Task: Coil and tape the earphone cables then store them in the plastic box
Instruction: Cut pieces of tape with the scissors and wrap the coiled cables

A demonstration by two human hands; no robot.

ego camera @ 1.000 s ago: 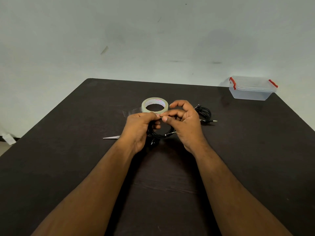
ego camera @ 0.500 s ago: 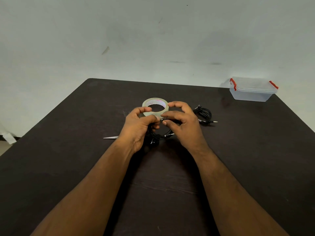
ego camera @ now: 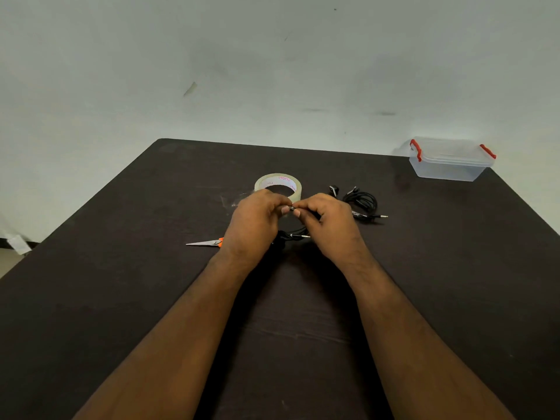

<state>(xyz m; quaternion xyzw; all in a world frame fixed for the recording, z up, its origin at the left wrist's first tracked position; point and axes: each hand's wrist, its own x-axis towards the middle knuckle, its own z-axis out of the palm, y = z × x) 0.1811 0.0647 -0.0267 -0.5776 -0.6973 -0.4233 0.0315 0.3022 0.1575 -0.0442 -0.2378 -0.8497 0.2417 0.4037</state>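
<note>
My left hand (ego camera: 256, 222) and my right hand (ego camera: 328, 224) meet at the middle of the dark table, fingertips pinching a black earphone cable (ego camera: 292, 236) between them. Its loops and jack plug hang below the fingers, partly hidden by both hands. A second black earphone cable (ego camera: 362, 203) lies coiled on the table just right of my right hand. Just behind my hands lies a roll of clear tape (ego camera: 278, 184), flat on the table. The clear plastic box (ego camera: 448, 160) with red clips stands closed at the far right corner.
Scissors (ego camera: 204, 243) with an orange handle lie left of my left hand, blades pointing left. A loose strip of clear tape (ego camera: 233, 201) glints on the table (ego camera: 121, 298) left of the roll. The wall rises behind the far edge.
Both hands have curled tighter and drawn together over the cable, fingertips now meeting. The right hand's raised fingers have come down. The second cable's earbuds are now uncovered.
</note>
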